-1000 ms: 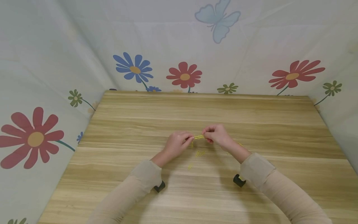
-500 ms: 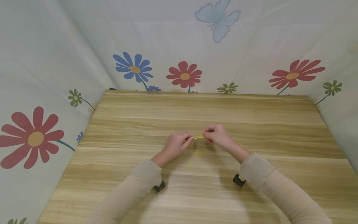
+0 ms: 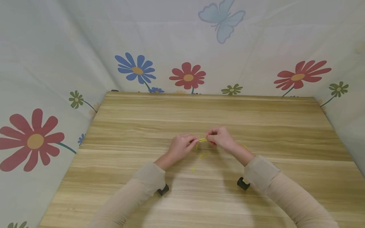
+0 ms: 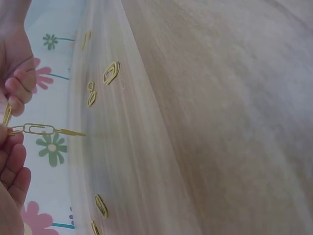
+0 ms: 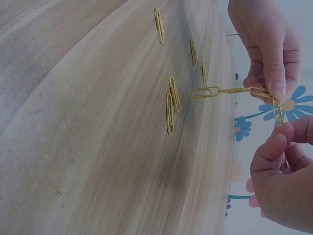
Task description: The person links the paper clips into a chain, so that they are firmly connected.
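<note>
Yellow paper clips are linked into a short chain [image 5: 234, 90] that dangles from the fingers of my left hand [image 3: 180, 146]. Thumb and fingertips of that hand pinch the chain near its upper end. My right hand [image 3: 223, 138], close beside it, pinches a yellow paper clip [image 5: 278, 111] that spans the small gap between both hands. In the left wrist view the hanging links [image 4: 39, 129] reach down toward the table. Fingertips partly cover the held clips. Loose paper clips [image 3: 204, 155] lie on the wood just below the hands.
Several more loose paper clips are scattered on the wooden table [image 3: 159, 114], including one [image 3: 193, 169] nearer me and another [image 3: 244, 146] beside the right wrist. A white flowered curtain [image 3: 251, 57] stands behind the table. Black wrist devices [image 3: 243, 183] sit under the sleeves.
Both hands stay almost in place. The gap between the fingertips has narrowed slightly, and the hanging chain sways a little.
</note>
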Tool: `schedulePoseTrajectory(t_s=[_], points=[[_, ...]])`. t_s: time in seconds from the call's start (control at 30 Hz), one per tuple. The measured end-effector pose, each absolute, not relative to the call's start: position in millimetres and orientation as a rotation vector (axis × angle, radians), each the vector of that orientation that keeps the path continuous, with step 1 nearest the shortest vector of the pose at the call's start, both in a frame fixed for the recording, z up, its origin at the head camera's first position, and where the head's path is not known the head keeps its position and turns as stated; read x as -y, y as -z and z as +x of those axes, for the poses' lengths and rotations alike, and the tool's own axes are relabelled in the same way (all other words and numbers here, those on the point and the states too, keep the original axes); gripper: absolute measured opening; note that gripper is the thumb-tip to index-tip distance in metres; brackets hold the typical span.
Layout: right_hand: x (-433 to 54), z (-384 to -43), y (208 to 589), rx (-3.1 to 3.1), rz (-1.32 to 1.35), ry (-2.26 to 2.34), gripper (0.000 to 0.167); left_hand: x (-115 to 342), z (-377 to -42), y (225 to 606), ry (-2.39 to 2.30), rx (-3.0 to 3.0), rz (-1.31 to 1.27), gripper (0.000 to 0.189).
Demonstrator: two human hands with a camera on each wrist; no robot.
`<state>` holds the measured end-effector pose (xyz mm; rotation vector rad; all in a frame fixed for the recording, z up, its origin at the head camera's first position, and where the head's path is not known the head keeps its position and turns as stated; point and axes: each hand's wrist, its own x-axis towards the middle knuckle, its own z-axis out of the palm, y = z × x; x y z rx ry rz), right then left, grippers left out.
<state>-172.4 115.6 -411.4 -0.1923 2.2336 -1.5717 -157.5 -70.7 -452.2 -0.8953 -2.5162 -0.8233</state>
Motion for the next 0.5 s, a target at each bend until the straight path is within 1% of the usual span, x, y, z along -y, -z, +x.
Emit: schedulePoseTrajectory(t_s=[0.5], points=[[-111.5, -171.8, 413.2, -2.246, -0.216, 1.517, 0.013, 70.8, -158.8, 453.5, 0.793, 2.526, -0.936, 0.012]])
